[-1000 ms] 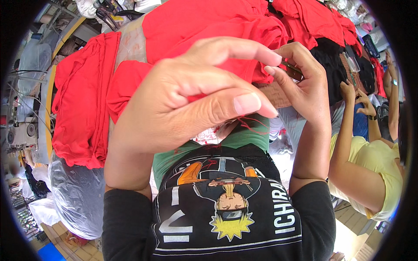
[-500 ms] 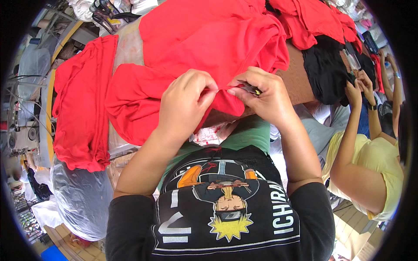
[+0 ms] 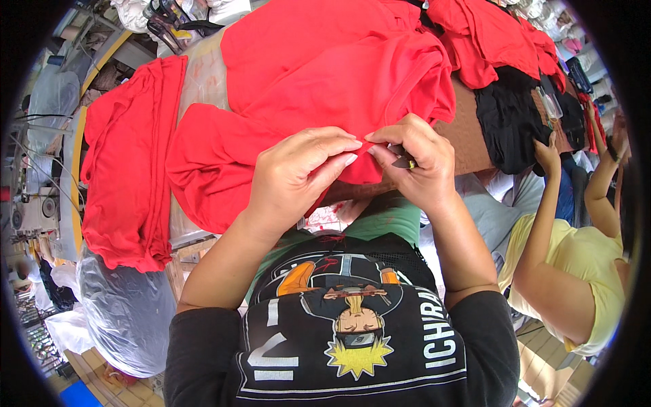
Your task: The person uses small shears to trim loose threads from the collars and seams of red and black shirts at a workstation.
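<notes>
A large piece of red fabric point(image 3: 298, 74) lies spread and bunched in front of me, and a fold of it hangs over the near table edge. My left hand point(image 3: 298, 166) is at this fold, its fingers drawn together on the cloth and the thumb slightly below the fingertips. Close against it, my right hand point(image 3: 417, 159) pinches the cloth between thumb and forefinger. A small dark tool point(image 3: 403, 163), which looks like thread snips, is tucked in the right hand's curled fingers. The exact spot between the fingertips is too small to make out.
A folded red stack point(image 3: 132, 163) lies on the left, beside a plastic-wrapped bundle point(image 3: 125, 305). More red fabric point(image 3: 485, 41) and black fabric point(image 3: 508, 122) lie to the right on the brown table point(image 3: 468, 132). A co-worker in yellow point(image 3: 563, 271) handles the black cloth.
My left hand has opened its pinch a little, and both hands have come closer together. The dark tool has turned in my right hand. The co-worker's arms have shifted apart.
</notes>
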Available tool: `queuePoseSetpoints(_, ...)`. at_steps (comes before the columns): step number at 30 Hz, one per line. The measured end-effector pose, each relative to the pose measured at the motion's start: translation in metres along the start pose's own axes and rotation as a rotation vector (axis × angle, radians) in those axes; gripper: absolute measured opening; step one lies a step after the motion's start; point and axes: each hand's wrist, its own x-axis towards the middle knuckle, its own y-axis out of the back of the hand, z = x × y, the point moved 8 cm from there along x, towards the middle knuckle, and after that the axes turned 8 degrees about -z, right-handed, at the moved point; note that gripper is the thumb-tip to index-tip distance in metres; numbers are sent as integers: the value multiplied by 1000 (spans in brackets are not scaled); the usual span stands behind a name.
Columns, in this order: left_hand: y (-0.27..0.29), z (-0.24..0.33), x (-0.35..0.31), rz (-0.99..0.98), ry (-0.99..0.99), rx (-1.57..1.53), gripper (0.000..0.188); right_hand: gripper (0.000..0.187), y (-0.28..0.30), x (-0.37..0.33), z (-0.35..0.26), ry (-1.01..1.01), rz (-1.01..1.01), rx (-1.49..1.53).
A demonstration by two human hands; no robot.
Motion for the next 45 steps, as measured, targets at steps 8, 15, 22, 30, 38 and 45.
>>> queuePoseSetpoints(8,5,6,5,40,4,130,16,20,2,2,-4,2,-30,-14)
queuePoseSetpoints(15,13,-1,8,6,52,-49,14,20,5,0,-2,5,-54,-9)
queuePoseSetpoints(22,1,6,5,-32,3,139,14,17,5,3,-5,4,-67,-15)
queuePoseSetpoints(30,0,-4,2,3,120,60,13,18,5,4,-9,-8,-96,-1)
queuePoseSetpoints(38,-3,-19,-1,-15,252,-191,13,18,8,6,-10,-86,-161,58)
queuePoseSetpoints(45,-2,-15,-1,-5,233,-161,14,20,12,10,-14,-27,-233,-8)
